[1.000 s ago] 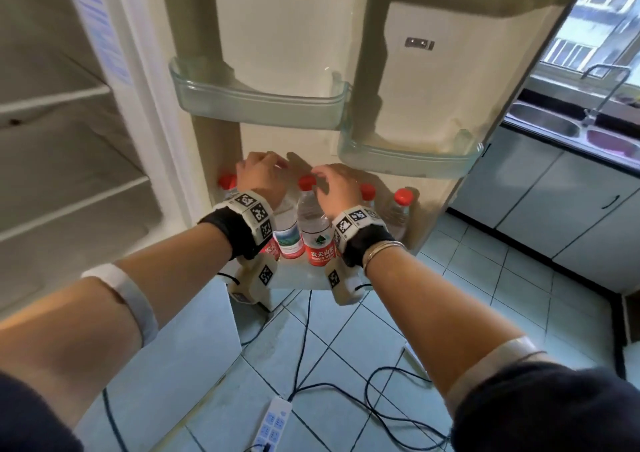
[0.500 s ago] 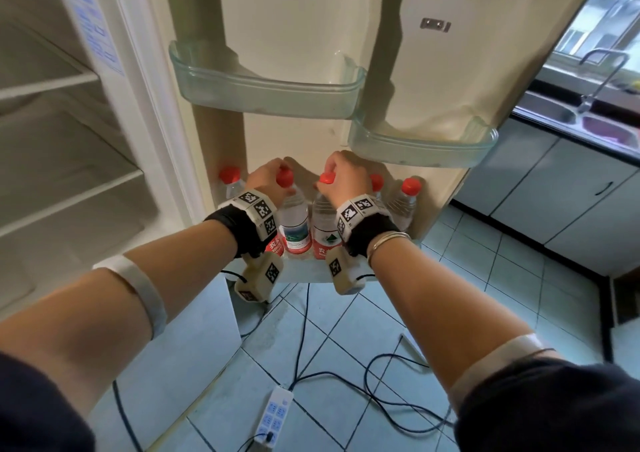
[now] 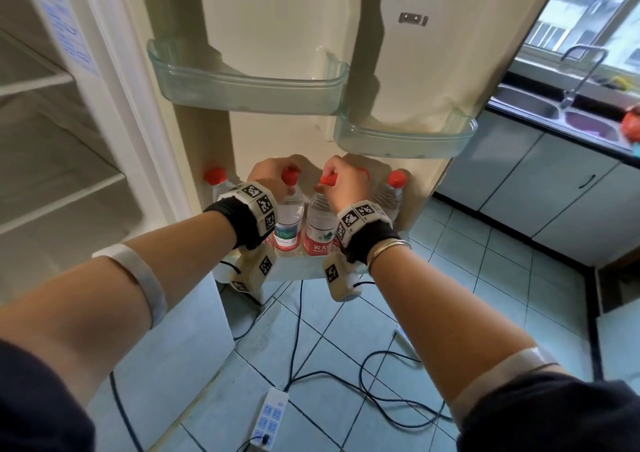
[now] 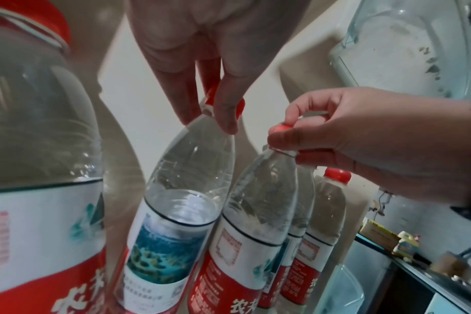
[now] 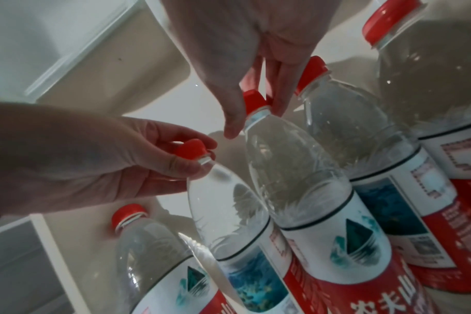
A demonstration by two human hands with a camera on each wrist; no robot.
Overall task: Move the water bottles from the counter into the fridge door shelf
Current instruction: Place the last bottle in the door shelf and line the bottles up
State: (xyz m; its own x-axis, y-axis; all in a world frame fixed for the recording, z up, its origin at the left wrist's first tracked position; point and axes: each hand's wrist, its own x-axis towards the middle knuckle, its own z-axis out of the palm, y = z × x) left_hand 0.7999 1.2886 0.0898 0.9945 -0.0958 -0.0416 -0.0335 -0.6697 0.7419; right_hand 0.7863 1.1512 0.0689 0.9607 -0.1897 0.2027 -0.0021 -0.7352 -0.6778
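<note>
— Two bottles held? Where?
— Yes: left hand [image 3: 268, 183] pinches one bottle [image 3: 287, 223] by its cap, right hand [image 3: 341, 184] another [image 3: 318, 224], both on the bottom door shelf [image 3: 298, 268] (more bottles either side).
— Overhead?
— Two door bins [image 3: 249, 87] — close above.

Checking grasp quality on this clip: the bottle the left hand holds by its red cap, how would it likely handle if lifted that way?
The bottle looks full, so probably heavy for a cap pinch by the left hand. Its clear plastic wall likely flexes if squeezed. Tall and narrow, it may swing, or tip against its neighbour.
</note>
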